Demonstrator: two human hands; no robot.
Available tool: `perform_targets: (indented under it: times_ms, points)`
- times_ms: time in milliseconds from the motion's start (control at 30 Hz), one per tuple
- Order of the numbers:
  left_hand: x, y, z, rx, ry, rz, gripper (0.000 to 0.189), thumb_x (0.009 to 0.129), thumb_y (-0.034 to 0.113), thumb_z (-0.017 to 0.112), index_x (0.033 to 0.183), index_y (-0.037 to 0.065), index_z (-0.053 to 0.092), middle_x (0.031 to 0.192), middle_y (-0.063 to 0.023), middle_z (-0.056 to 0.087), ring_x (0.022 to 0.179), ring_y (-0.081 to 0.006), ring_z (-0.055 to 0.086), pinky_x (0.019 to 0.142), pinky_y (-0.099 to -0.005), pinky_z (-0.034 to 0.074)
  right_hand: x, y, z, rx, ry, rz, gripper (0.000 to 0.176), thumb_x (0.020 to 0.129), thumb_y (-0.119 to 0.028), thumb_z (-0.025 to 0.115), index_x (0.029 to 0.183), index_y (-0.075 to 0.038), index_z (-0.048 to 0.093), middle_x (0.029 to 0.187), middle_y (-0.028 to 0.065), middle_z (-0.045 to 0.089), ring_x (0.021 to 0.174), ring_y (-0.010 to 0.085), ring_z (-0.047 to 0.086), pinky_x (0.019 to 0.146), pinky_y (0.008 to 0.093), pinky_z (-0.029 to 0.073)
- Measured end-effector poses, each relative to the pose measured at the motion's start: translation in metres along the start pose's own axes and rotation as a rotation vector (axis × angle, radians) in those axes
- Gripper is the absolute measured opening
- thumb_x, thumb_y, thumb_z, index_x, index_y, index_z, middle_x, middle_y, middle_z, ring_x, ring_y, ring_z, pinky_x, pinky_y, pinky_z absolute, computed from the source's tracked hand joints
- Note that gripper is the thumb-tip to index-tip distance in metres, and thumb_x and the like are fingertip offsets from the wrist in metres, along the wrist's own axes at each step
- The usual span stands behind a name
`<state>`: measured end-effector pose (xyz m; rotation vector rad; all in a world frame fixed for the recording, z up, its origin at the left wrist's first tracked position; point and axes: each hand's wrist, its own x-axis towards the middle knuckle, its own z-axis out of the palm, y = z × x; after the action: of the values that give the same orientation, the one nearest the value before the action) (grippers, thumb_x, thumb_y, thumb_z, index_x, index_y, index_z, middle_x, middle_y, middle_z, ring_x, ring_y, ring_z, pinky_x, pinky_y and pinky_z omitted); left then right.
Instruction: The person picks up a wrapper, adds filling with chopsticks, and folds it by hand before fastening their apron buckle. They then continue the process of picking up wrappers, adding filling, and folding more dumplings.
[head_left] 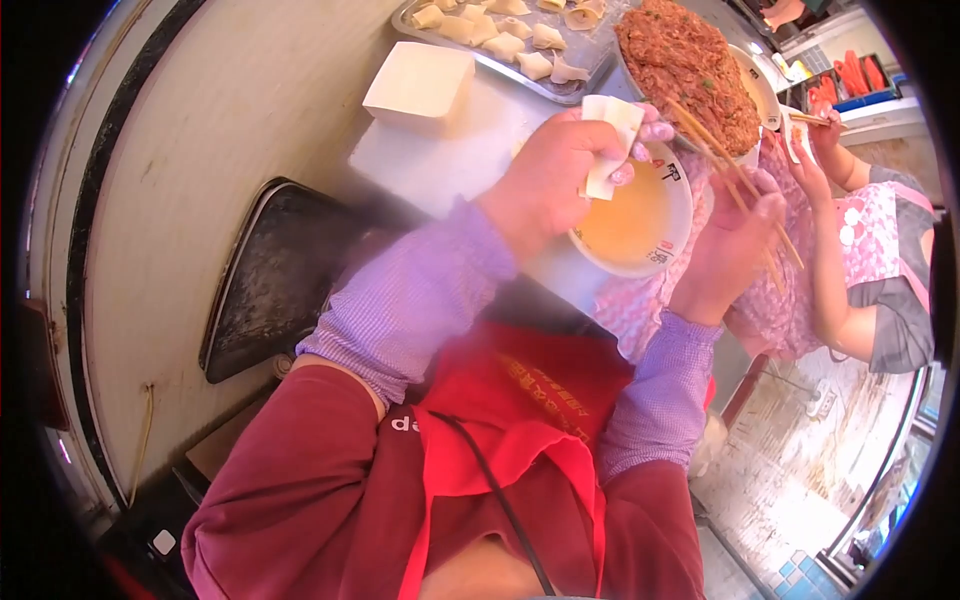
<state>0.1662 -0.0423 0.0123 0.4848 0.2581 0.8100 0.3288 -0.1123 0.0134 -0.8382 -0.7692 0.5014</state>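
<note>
Above a white bowl of yellow liquid (640, 225), my left hand (560, 175) is closed on a pale dough wrapper (611, 125). My right hand (727, 250) grips a pair of wooden chopsticks (715, 150), their tips near the edge of a large bowl of minced meat (680, 60). A block of stacked white wrappers (420, 82) stands on the white board (400, 165), left of my left hand. Whether filling lies in the held wrapper cannot be seen.
A metal tray (570, 92) with several folded dumplings lies at the top. On the right, a co-worker's hands (812, 180) hold a wrapper and chopsticks close to the meat bowl. A dark pan-like lid (265, 280) leans at the left.
</note>
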Motion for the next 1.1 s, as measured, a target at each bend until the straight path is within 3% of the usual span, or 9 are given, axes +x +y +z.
perform_targets:
  times_ms: [67, 167, 300, 333, 467, 533, 600, 800, 1100]
  points:
    - [0.002, 0.003, -0.002, -0.02, -0.024, 0.014, 0.035, 0.081, 0.002, 0.044, 0.114, -0.008, 0.051, 0.104, -0.0147, 0.057, 0.083, -0.0164, 0.053, 0.065, -0.0242, 0.045, -0.001, -0.014, 0.013, -0.058, 0.048, -0.052, 0.03, 0.096, -0.026, 0.04, 0.092, 0.002, 0.052, 0.093, 0.0176, 0.058, 0.09, 0.0247, 0.061, 0.073, 0.0336, 0.055]
    - [0.005, 0.009, -0.006, 0.093, -0.108, 0.079, 0.04, 0.095, 0.023, 0.041, 0.122, -0.006, 0.044, 0.12, -0.0169, 0.051, 0.098, -0.0197, 0.053, 0.075, -0.0296, 0.046, -0.013, -0.012, 0.013, -0.224, -0.239, 0.075, 0.034, 0.097, -0.03, 0.039, 0.088, 0.0, 0.052, 0.086, 0.0131, 0.061, 0.07, 0.0172, 0.06, 0.061, 0.0229, 0.05]
    - [-0.002, 0.007, 0.007, 0.035, -0.141, 0.101, 0.046, 0.097, 0.035, 0.034, 0.13, 0.002, 0.036, 0.129, -0.0184, 0.045, 0.108, -0.0235, 0.051, 0.091, -0.0347, 0.044, -0.031, -0.004, 0.033, -0.416, -0.456, 0.374, 0.022, 0.094, -0.022, 0.05, 0.085, -0.002, 0.055, 0.074, 0.0034, 0.06, 0.061, 0.008, 0.053, 0.053, 0.0193, 0.041]
    - [-0.003, 0.007, 0.007, 0.032, -0.144, 0.095, 0.046, 0.097, 0.035, 0.034, 0.13, 0.002, 0.036, 0.129, -0.0184, 0.045, 0.108, -0.0235, 0.051, 0.091, -0.0347, 0.044, -0.035, 0.002, 0.037, -0.426, -0.457, 0.279, 0.016, 0.089, -0.013, 0.056, 0.081, 0.001, 0.054, 0.071, 0.0023, 0.057, 0.061, 0.0064, 0.051, 0.054, 0.0198, 0.042]
    - [-0.004, 0.001, 0.003, 0.012, -0.183, 0.127, 0.041, 0.097, 0.033, 0.036, 0.125, 0.005, 0.04, 0.114, -0.0131, 0.052, 0.099, -0.0205, 0.052, 0.086, -0.0332, 0.045, -0.033, -0.002, 0.041, -0.636, -0.514, 0.175, 0.013, 0.085, -0.007, 0.06, 0.078, 0.001, 0.054, 0.072, 0.0022, 0.055, 0.062, 0.0056, 0.051, 0.055, 0.0196, 0.042]
    - [-0.003, -0.001, -0.003, -0.007, -0.188, 0.136, 0.039, 0.097, 0.033, 0.037, 0.123, 0.004, 0.043, 0.106, -0.0106, 0.054, 0.096, -0.0191, 0.052, 0.084, -0.0323, 0.045, -0.034, 0.006, 0.033, -0.639, -0.485, 0.114, 0.012, 0.088, -0.006, 0.056, 0.097, 0.0, 0.055, 0.076, 0.0024, 0.058, 0.07, 0.0048, 0.054, 0.059, 0.0177, 0.042]
    - [-0.003, 0.0, -0.007, 0.123, -0.19, 0.2, 0.034, 0.096, 0.032, 0.042, 0.112, 0.004, 0.052, 0.094, -0.0038, 0.053, 0.087, -0.0151, 0.053, 0.08, -0.0295, 0.045, -0.036, 0.003, 0.038, -0.519, -0.435, 0.099, 0.011, 0.086, -0.002, 0.057, 0.096, 0.0, 0.054, 0.078, 0.0027, 0.058, 0.071, 0.0047, 0.054, 0.06, 0.0176, 0.042]
    - [-0.01, 0.007, 0.004, 0.676, 0.011, 0.081, 0.029, 0.093, 0.025, 0.049, 0.104, 0.002, 0.061, 0.092, -0.0004, 0.057, 0.081, -0.0079, 0.054, 0.073, -0.0227, 0.044, -0.031, -0.005, 0.045, -0.509, -0.359, 0.015, 0.011, 0.084, 0.005, 0.054, 0.094, 0.001, 0.052, 0.08, 0.0019, 0.056, 0.072, 0.0043, 0.051, 0.062, 0.0175, 0.042]
    - [-0.011, 0.007, -0.005, 0.647, -0.035, 0.171, 0.016, 0.088, 0.016, 0.057, 0.092, 0.001, 0.063, 0.079, -0.001, 0.061, 0.074, -0.0068, 0.055, 0.067, -0.0209, 0.044, -0.029, -0.003, 0.047, -0.519, -0.361, 0.039, 0.014, 0.083, 0.003, 0.056, 0.09, -0.002, 0.046, 0.07, 0.0015, 0.055, 0.063, 0.0055, 0.055, 0.056, 0.0184, 0.044]
